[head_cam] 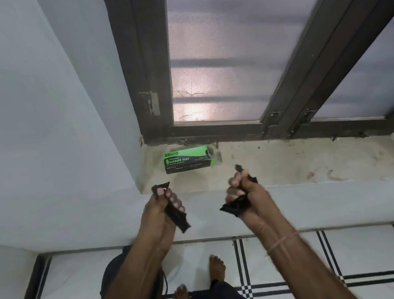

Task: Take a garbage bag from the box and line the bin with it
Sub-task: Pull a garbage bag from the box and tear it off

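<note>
A green and black garbage bag box (187,159) lies on the stone window ledge, in its left corner. Both my hands are raised in front of the ledge, apart from each other. My left hand (166,209) grips a folded strip of black garbage bag (179,221) that sticks out above and below the fist. My right hand (243,192) is closed on a second bunched black piece of garbage bag (235,206). The two black pieces do not visibly join. The dark bin (115,275) stands on the floor under my left forearm, mostly hidden.
The window ledge (294,163) runs below a dark-framed window (228,56) with frosted panes. A white wall (22,123) closes the left side. The floor (282,259) is white tile with black stripes, and my bare feet stand on it.
</note>
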A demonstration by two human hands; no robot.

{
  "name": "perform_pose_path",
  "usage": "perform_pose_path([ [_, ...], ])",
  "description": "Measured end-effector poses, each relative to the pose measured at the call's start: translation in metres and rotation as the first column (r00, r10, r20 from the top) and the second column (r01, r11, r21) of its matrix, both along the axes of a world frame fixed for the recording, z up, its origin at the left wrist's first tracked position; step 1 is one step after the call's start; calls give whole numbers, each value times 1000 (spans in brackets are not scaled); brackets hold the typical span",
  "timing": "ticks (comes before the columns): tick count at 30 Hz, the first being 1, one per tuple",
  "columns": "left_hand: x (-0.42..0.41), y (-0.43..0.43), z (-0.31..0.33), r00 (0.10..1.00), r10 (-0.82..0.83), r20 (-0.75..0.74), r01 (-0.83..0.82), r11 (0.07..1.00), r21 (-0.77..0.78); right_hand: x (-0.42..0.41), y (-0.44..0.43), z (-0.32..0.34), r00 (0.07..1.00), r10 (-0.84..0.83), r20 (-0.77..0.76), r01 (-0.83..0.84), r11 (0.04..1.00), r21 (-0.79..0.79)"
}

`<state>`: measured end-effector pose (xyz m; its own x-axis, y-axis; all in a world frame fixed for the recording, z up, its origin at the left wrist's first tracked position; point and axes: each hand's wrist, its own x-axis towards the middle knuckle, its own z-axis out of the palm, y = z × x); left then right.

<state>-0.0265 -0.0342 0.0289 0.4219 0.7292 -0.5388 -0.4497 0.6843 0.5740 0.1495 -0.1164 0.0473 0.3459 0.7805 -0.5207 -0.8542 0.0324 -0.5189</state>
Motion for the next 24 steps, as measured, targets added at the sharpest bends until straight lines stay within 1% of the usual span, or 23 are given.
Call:
perform_pose_path([
  [2, -6, 3, -9, 996, -1, -87, 5, 999, 45, 19, -10, 0, 978, 78, 195, -70, 996, -47],
  [4, -5, 0, -15, 994, -50, -95, 54, 998, 37, 23, -17, 1, 888, 226, 401, -179, 972, -152],
  [5, 0, -2, -15, 995, -74, -65, 75, 997, 15, 22, -19, 0, 849, 276, 451, -210, 959, -191],
  [8, 17, -5, -2, 995, -83, 58, 86, 995, -51, 9, -22, 1, 790, 374, 486, -307, 927, -215],
  [9, 24, -5, 4, 994, -63, 84, 68, 996, -65, 6, -22, 1, 741, 426, 519, -351, 905, -242],
  [11, 37, -2, 12, 997, 5, 76, 0, 998, -69, 2, -20, 5, 600, 515, 612, -447, 851, -277],
  [13, 49, 4, 14, 999, 43, -14, -44, 999, -13, 3, -12, 7, 509, 505, 697, -480, 839, -257],
  [15, 61, 10, 12, 993, 16, -121, -8, 998, 61, 10, -2, 6, 450, 447, 773, -435, 866, -247],
  [17, 73, 12, 11, 985, -7, -172, 21, 997, 78, 20, 5, 1, 411, 383, 827, -401, 891, -213],
  [19, 86, 13, 12, 982, 6, -186, 4, 999, 52, 29, 10, -4, 391, 312, 866, -354, 919, -171],
  [20, 91, 13, 14, 976, -3, -217, 16, 998, 57, 34, 13, -6, 415, 285, 864, -321, 934, -154],
  [22, 99, 13, 15, 950, -49, -309, 88, 990, 112, 46, 18, -10, 518, 250, 818, -256, 958, -131],
  [23, 102, 13, 15, 933, -58, -356, 117, 982, 148, 52, 21, -11, 575, 242, 782, -230, 964, -130],
  [24, 103, 15, 14, 912, -45, -407, 129, 975, 181, 59, 23, -13, 611, 239, 754, -203, 969, -142],
])
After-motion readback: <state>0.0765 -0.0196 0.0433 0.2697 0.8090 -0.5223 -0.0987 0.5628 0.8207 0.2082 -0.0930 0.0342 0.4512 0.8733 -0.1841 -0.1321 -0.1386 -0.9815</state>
